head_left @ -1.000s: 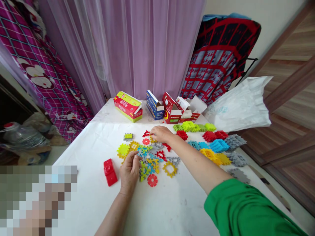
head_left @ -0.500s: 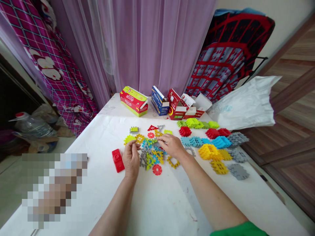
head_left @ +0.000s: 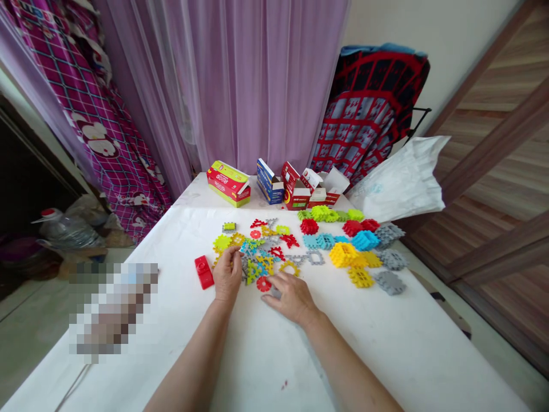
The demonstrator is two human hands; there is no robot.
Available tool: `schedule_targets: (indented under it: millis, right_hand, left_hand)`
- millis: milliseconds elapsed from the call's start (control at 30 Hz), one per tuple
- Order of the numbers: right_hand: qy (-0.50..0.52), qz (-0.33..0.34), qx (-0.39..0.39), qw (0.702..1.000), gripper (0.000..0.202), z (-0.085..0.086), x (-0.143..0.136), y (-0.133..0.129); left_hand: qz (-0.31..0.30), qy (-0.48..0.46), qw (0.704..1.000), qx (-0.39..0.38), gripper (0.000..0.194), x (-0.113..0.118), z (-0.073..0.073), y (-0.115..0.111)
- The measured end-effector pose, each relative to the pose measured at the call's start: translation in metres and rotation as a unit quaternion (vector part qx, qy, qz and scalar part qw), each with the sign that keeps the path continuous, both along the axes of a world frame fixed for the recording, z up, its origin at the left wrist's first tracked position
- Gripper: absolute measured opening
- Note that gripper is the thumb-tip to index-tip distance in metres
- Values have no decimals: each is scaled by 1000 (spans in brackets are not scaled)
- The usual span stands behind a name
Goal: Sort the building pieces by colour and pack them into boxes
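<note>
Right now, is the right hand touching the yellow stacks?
Apart. The head view shows white tabletop between the right hand and the yellow stacks.

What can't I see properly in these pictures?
In the head view:
- Whether the left hand grips a piece: its own fingers hide that.
- What is inside the blue box: its walls and flaps hide it.
- What the blocky patch covers: big blurry squares hide it.
- The print on the white bag: too faint and small.
- Both elbows: cut off by the bottom edge.

Purple curtains point(head_left: 257, 80), pale wall point(head_left: 386, 26), wood-grain door point(head_left: 501, 166)
</note>
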State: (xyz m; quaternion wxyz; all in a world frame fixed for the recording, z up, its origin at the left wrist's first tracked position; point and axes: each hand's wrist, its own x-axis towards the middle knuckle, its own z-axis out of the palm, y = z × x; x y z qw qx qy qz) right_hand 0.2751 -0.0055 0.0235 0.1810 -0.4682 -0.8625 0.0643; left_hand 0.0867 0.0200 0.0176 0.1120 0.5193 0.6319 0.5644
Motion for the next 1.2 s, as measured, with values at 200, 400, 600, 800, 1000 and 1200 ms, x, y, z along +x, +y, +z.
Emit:
schedule_targets:
  millis: [200, 400, 600, 800, 1000, 1200]
  right_hand:
    - [-22, -12, 5, 1000, 19, 0, -6, 4]
    - [-20, -22, 10, 1000, 18, -1, 4, 4]
    - [111, -81, 32, 990, 23, -1, 26, 19]
    - [108, -194, 74, 972, 24, -3, 48, 44]
    - [42, -152, 12, 987, 20, -3, 38, 35]
    - [130, -54, -15, 990, 22, -4, 18, 27]
  left_hand:
    - [-145, 241, 959, -14, 22, 8, 3, -16]
    - [-174, 342, 922, -45, 21, -1, 0, -19]
    - [-89, 345, 933, -54, 27, -12, 2, -17]
    - [-172, 383, 906, -49, 32, 23, 11, -11]
    - [-230, 437, 866, -77, 29, 41, 3, 2]
    - [-149, 460, 868, -116, 21, 4, 13, 12]
